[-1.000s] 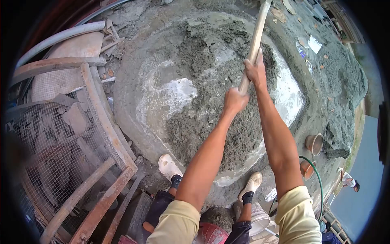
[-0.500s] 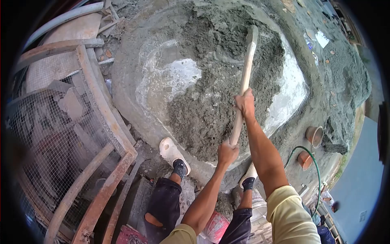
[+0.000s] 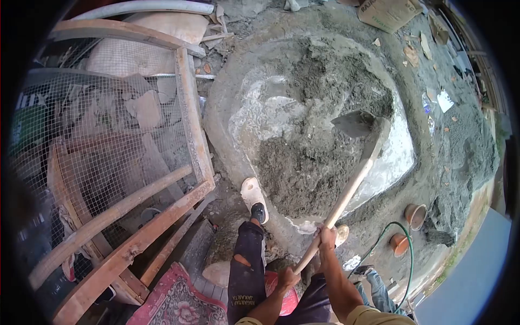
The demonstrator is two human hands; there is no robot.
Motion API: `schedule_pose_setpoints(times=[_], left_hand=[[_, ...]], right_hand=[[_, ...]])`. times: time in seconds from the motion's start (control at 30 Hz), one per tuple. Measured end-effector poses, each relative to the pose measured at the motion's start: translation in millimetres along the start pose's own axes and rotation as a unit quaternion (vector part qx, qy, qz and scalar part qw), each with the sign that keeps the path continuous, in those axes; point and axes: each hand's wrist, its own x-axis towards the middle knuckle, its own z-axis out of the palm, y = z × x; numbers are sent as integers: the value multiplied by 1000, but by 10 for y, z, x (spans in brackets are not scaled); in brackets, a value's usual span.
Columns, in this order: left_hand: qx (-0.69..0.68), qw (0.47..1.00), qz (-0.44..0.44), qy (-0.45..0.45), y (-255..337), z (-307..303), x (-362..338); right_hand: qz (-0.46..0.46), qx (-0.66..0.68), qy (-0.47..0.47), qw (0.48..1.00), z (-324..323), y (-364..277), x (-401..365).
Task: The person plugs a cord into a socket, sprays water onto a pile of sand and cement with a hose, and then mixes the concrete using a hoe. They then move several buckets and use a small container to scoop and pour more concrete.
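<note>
I hold a hoe with a long pale wooden handle (image 3: 351,189) in both hands. My right hand (image 3: 326,237) is wrapped round the handle's lower middle, and my left hand (image 3: 288,278) grips it close to the near end. The hoe's grey metal blade (image 3: 355,123) is over a heap of wet grey mortar (image 3: 303,168), at its right side. Pale watery patches (image 3: 387,181) lie beside the heap, inside a raised grey rim (image 3: 219,116). My light-coloured shoes (image 3: 251,193) stand at the near edge of the mix.
Left of me is a wooden frame with wire mesh (image 3: 124,108). Two clay pots (image 3: 415,215) and a green hose (image 3: 409,260) lie to the right. A paper sack (image 3: 387,13) lies at the back. Close on my right show a person's jeans (image 3: 376,284). A grey sand pile (image 3: 466,157) rises farther right.
The hoe has come back toward me, its blade now showing above the mortar instead of sunk in it. Both hands have moved nearer my body, and the view has shifted.
</note>
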Motion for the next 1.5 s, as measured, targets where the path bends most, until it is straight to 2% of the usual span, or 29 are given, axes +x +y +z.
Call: schedule_pose_setpoints(times=[0.07,0.13,0.27,0.33,0.37,0.43,0.57,0.67,0.73,0.83,0.9,0.97,1.17,1.27,1.4,1.5], left_hand=[[-24,996,76,47,456,-239,-121],[-73,977,188,61,790,-484,-338],[-82,963,230,113,1431,-1488,-925],[-12,962,250,107,1456,-2053,-1149],[-7,960,259,110,1441,-2328,-1158],[51,946,293,126,1344,-2831,-1261],[114,943,289,122,1486,-3967,-1416],[191,927,308,96,1756,-4642,-1577],[226,914,321,99,1987,-5001,-1759],[269,902,330,73,2279,-5459,-1947],[281,886,356,98,2373,-5623,-1905],[304,874,369,86,2497,-5752,-1768],[371,853,362,64,2782,-5815,-1339],[402,824,389,86,3016,-5874,-935],[458,778,419,98,3734,-6221,-325],[493,731,459,107,4554,-6539,350]], right_hand=[[-21,72,-15,997,-98,-685,-323],[-58,141,-68,986,-255,-1375,-664],[-55,205,-114,971,-334,-2547,-1253],[-105,319,-108,936,-314,-2998,-1330],[-112,326,-111,932,-290,-3120,-1292],[-54,299,-107,947,-275,-3031,-1209],[-41,360,-78,929,45,-2921,-1512],[12,441,-89,893,123,-2888,-1688],[-6,457,-70,887,156,-2903,-1961],[47,486,-33,872,209,-2932,-2267],[50,517,-33,854,256,-2948,-2458],[56,532,-13,845,341,-2947,-2484],[57,572,-8,818,570,-2701,-1715],[64,592,-19,803,806,-2843,-1335],[84,633,-50,767,1195,-3279,-809],[83,687,-18,722,1535,-3880,-413]])
